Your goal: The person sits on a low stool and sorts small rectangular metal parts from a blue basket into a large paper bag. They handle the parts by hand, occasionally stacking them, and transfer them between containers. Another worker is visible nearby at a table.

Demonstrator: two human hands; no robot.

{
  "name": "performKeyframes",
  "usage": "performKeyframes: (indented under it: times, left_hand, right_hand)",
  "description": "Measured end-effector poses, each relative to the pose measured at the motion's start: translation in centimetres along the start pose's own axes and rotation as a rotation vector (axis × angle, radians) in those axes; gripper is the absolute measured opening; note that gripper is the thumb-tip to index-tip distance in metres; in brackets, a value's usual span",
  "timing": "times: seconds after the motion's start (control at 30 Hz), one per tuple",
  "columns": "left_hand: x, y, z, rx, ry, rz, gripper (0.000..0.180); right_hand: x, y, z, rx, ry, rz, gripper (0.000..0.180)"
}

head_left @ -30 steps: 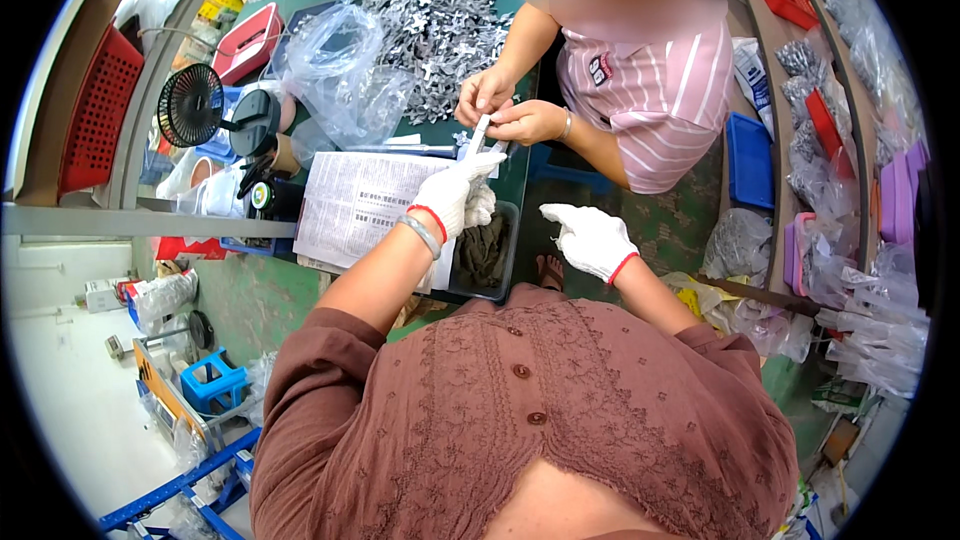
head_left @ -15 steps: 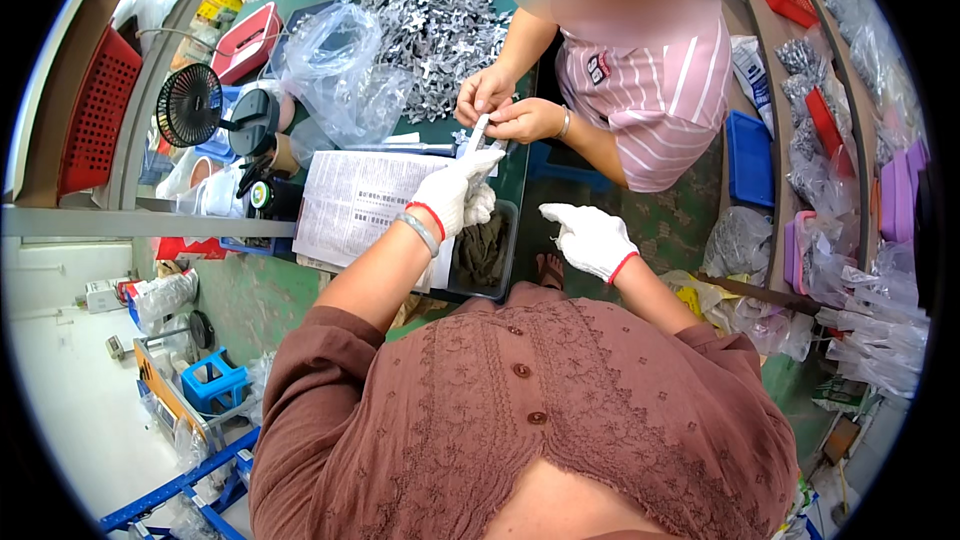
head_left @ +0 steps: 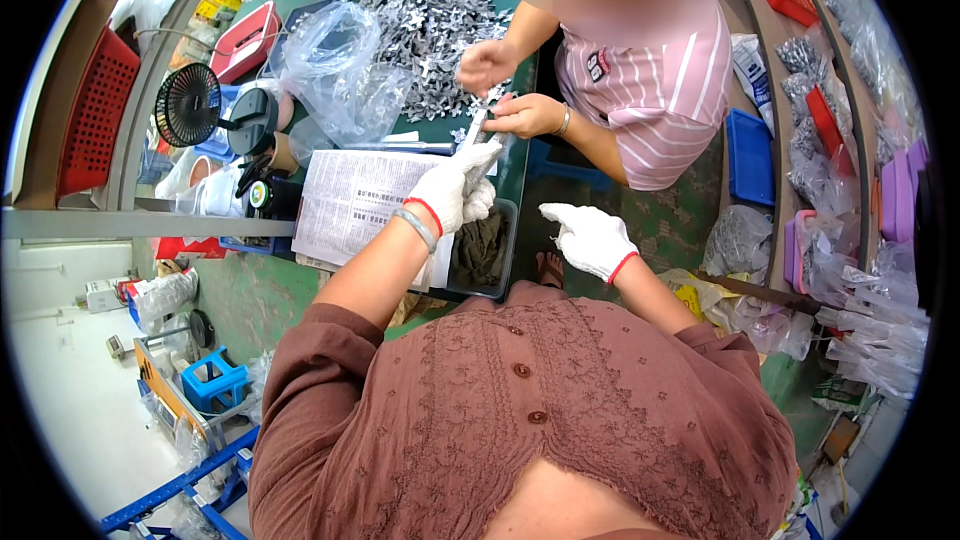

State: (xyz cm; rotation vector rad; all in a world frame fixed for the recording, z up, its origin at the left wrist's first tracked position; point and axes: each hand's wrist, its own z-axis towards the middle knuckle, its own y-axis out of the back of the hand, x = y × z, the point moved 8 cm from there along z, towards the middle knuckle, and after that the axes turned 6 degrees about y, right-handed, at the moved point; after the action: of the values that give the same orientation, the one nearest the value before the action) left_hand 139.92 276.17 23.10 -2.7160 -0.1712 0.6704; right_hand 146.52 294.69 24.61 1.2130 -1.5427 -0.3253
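Pale strip (head_left: 479, 127) juts from your left hand (head_left: 455, 185), above the table (head_left: 514, 168) near its right edge. That gloved hand is closed around the strip's near end; a co-worker's hand (head_left: 527, 117) is at its far end. Your gloved right hand (head_left: 594, 242) is half curled beyond the table's right edge; I can't tell whether it holds anything. By your left wrist, at the near edge, lies a newspaper (head_left: 350, 202), its dense print too small to read. The co-worker's striped shirt (head_left: 655, 90) carries a dark patch with pale characters.
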Motion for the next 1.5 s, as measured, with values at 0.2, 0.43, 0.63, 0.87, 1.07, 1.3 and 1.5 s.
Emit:
performKeyframes:
  times: [0.2, 0.43, 0.63, 0.87, 1.07, 1.3, 1.5]
  left_hand:
    - [0.0, -0.6, -0.1, 0.030, -0.013, -0.020, 0.027]
    - [-0.5, -1.0, -1.1, 0.067, 0.003, 0.100, 0.034]
    - [-0.3, -0.6, -1.7, 0.124, -0.048, 0.006, 0.033]
    - [0.2, 0.2, -3.5, 0.015, -0.066, 0.008, 0.033]
    - [0.3, 1.1, -3.9, 0.031, -0.112, 0.058, 0.026]
    - [0.2, 1.6, -5.5, -0.077, -0.231, 0.176, 0.026]
    - [-0.3, 1.3, -7.7, -0.163, -0.312, 0.210, 0.032]
  right_hand:
    - [-0.1, 0.1, 0.0, -0.035, 0.015, 0.009, 0.049]
    - [0.0, 0.0, 0.1, -0.037, 0.023, -0.004, 0.049]
    - [0.5, 0.1, 0.1, -0.010, 0.025, 0.019, 0.049]
    - [0.8, 0.0, 0.2, 0.004, 0.028, 0.009, 0.050]
    - [0.9, -0.3, 0.6, -0.026, 0.054, 0.004, 0.051]
    - [1.8, 0.1, 0.5, -0.002, 0.072, -0.019, 0.050]
    - [1.9, -0.1, 0.6, 0.010, 0.074, -0.025, 0.050]
